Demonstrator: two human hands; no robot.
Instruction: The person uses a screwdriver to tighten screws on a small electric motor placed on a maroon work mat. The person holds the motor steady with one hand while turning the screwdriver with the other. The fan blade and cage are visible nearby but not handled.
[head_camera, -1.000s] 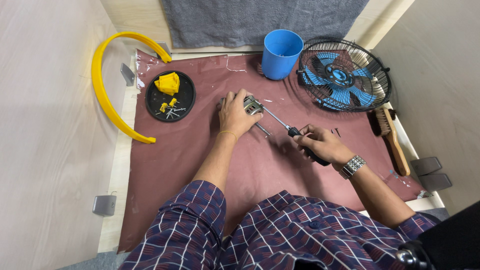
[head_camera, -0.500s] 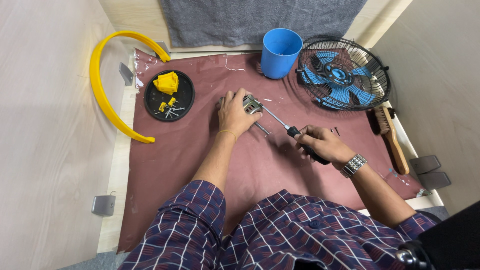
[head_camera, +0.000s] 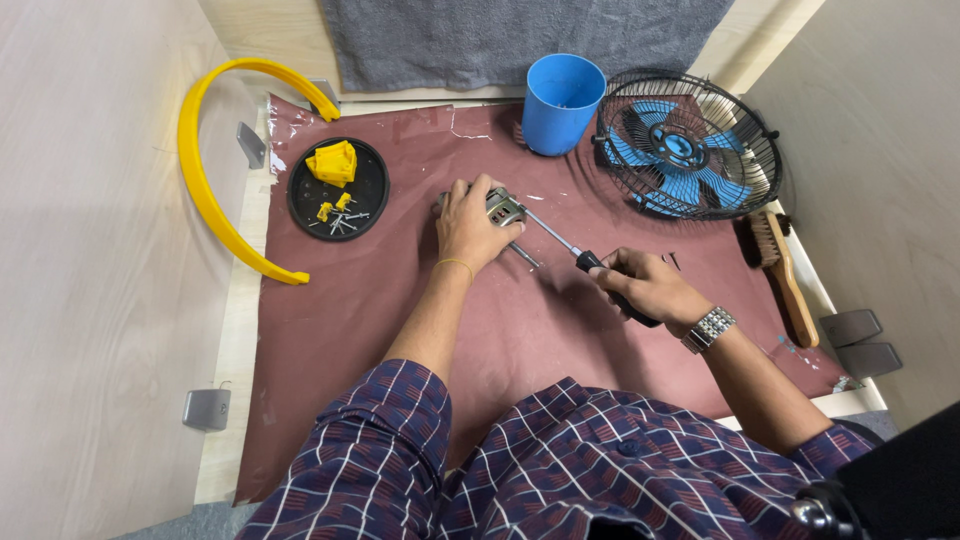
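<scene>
Nothing moved: left hand (head_camera: 472, 228) grips 1 motor (head_camera: 503, 208), right hand (head_camera: 640, 285) fist-closed on 1 screwdriver (head_camera: 572, 248).

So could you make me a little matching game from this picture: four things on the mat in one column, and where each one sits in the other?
Things:
1. screwdriver
2. small motor
3. blue cup
4. wooden brush

Places:
A. at the mat's far edge, left of the fan
B. under the left hand
C. gripped in the right hand
D. at the mat's right edge, below the fan

Pairs: 1-C, 2-B, 3-A, 4-D
</scene>
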